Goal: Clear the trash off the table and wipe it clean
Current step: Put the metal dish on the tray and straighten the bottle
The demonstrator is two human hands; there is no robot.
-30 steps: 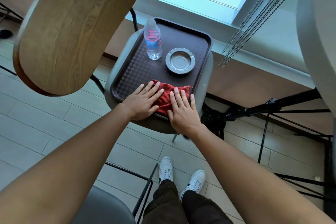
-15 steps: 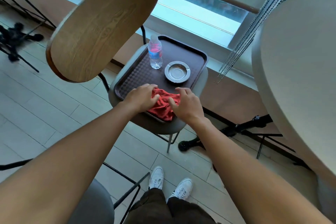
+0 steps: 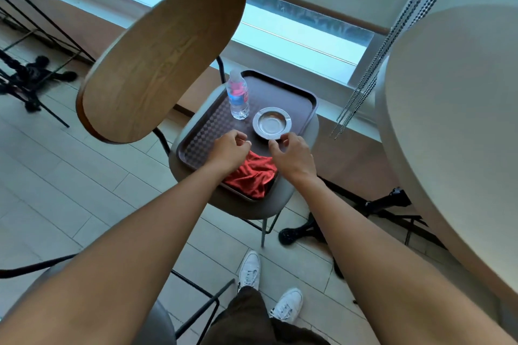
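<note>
A dark brown tray (image 3: 297, 92) lies on a grey chair seat (image 3: 246, 209). On it stand a clear water bottle (image 3: 238, 98) with a blue and pink label and a round metal ashtray (image 3: 272, 123). A crumpled red cloth (image 3: 253, 176) lies at the tray's near edge. My left hand (image 3: 228, 150) hovers above the cloth's far end with its fingers loosely curled and holds nothing. My right hand (image 3: 293, 155) hovers just short of the ashtray's near rim, thumb and forefinger apart, also holding nothing. The round pale table (image 3: 454, 120) is at the right.
The chair's wooden backrest (image 3: 162, 59) rises close at the left, above the tray. Window-blind bead chains (image 3: 392, 39) hang between chair and table. Black table and chair legs (image 3: 308, 232) stand on the tiled floor. My white shoes (image 3: 249, 270) are below.
Both hands have let go of the red cloth and lifted off it toward the ashtray. The cloth now lies bunched at the tray's near edge. The view has pulled back and swung right.
</note>
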